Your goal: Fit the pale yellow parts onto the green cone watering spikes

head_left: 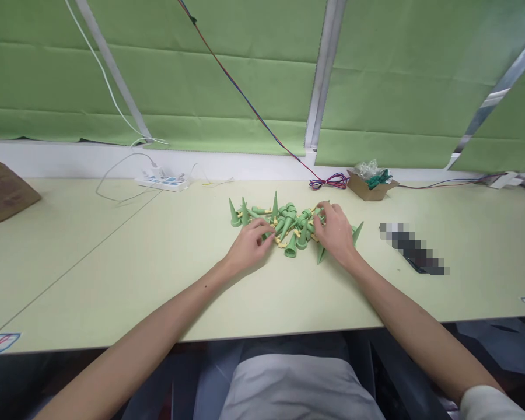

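A loose pile of green plastic cone-shaped spikes (290, 220) with small yellow fittings (282, 245) lies on the table. A few of the cones stand on their wide ends, such as the upright spike (275, 205) at the back; others lie tangled on their sides. At the pile's left edge is my left hand (250, 244), its fingers bent and apart from the thumb. My right hand (335, 230) reaches over the right side, fingers curved and spread around some pieces. I see no piece firmly held by either hand. Several spikes are partly hidden by my right hand.
On the pale table (157, 280), a white power strip (168, 183) stands back left. A small cardboard box (369, 190) with plastic bags and coiled wires (330, 182) are behind right. A blurred dark object (413, 249) lies right; a brown bag (4, 189) far left.
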### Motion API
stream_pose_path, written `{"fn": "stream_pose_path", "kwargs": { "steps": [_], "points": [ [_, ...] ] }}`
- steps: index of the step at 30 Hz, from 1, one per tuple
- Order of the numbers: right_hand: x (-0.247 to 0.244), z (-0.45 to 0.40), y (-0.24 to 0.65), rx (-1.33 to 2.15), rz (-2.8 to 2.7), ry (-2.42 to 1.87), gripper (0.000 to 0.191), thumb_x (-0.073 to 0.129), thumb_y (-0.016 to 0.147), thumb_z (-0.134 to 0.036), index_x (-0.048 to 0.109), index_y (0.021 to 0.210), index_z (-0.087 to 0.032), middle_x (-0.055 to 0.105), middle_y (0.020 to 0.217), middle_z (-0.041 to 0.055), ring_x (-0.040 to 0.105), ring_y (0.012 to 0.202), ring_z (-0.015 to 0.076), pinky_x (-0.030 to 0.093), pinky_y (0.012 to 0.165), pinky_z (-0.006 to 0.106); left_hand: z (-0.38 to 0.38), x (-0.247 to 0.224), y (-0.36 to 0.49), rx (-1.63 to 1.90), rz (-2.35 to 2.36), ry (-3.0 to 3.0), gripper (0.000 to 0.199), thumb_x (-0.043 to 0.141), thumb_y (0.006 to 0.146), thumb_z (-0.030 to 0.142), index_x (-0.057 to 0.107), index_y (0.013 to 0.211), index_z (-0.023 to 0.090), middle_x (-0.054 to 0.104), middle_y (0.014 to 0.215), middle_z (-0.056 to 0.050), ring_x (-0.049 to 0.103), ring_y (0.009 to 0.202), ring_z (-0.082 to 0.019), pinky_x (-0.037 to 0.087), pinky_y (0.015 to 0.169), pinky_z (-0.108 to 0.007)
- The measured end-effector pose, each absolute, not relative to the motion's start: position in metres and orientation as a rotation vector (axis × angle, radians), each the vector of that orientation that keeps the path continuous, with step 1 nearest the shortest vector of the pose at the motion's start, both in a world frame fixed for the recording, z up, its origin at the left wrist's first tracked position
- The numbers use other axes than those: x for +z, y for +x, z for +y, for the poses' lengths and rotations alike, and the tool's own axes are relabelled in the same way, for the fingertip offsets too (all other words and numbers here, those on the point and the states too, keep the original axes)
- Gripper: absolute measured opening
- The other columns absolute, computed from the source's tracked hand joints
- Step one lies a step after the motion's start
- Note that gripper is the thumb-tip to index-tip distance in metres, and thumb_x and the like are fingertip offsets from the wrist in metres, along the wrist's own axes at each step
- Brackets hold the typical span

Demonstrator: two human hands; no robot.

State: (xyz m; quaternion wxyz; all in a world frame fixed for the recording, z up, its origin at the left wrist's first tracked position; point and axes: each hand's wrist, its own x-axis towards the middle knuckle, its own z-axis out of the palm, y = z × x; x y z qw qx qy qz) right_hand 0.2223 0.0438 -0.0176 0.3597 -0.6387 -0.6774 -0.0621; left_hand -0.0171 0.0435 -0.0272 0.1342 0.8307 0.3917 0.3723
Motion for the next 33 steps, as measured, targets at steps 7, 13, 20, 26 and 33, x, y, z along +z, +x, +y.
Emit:
{"fn": "stream_pose_path", "kwargs": {
  "steps": [7, 13, 20, 26, 33],
  "points": [
    [-0.025, 0.050, 0.228, -0.270, -1.714, -1.724, 0.050, 0.052, 0.089, -0.030, 0.051, 0.137, -0.018, 0.045, 0.123, 0.0199, 0.047, 0.113, 0.0357, 0.044, 0.090, 0.048, 0.043, -0.027, -0.017, 1.073, 1.137, 2.401, 0.022, 0.052, 0.094, 0.030, 0.070, 0.094, 0.018, 0.064, 0.102, -0.007, 0.049, 0.055, -0.008, 0.048, 0.057, -0.029],
    [-0.034, 0.064, 0.236, -0.138, -1.790, -1.757, 0.054, 0.049, 0.090, -0.030, 0.051, 0.138, -0.005, 0.050, 0.134, 0.0237, 0.046, 0.122, 0.0366, 0.038, 0.103, 0.047, 0.043, -0.028, -0.017, 1.071, 1.140, 2.405, 0.022, 0.052, 0.094, 0.029, 0.070, 0.095, 0.018, 0.064, 0.103, -0.007, 0.051, 0.057, -0.009, 0.048, 0.057, -0.029],
    [-0.035, 0.071, 0.241, -0.132, -1.770, -1.675, 0.051, 0.040, 0.089, -0.017, 0.053, 0.137, -0.005, 0.052, 0.139, 0.0226, 0.049, 0.125, 0.0340, 0.040, 0.104, 0.049, 0.044, -0.028, -0.017, 1.074, 1.128, 2.420, 0.022, 0.052, 0.094, 0.028, 0.070, 0.096, 0.018, 0.064, 0.101, -0.007, 0.055, 0.062, -0.012, 0.048, 0.058, -0.029],
    [-0.032, 0.070, 0.239, -0.122, -1.702, -1.574, 0.055, 0.033, 0.088, -0.012, 0.050, 0.140, -0.008, 0.047, 0.146, 0.0196, 0.044, 0.132, 0.0322, 0.040, 0.105, 0.050, 0.044, -0.028, -0.017, 1.078, 1.122, 2.426, 0.021, 0.052, 0.094, 0.027, 0.070, 0.096, 0.017, 0.064, 0.100, -0.007, 0.054, 0.062, -0.011, 0.047, 0.058, -0.029],
    [-0.033, 0.071, 0.240, -0.152, -1.694, -1.483, 0.058, 0.035, 0.084, -0.008, 0.049, 0.141, -0.007, 0.047, 0.146, 0.0211, 0.042, 0.135, 0.0330, 0.040, 0.106, 0.052, 0.044, -0.028, -0.016, 1.074, 1.126, 2.437, 0.021, 0.052, 0.093, 0.026, 0.071, 0.095, 0.017, 0.064, 0.100, -0.007, 0.055, 0.063, -0.012, 0.047, 0.058, -0.029]
  ]
}}
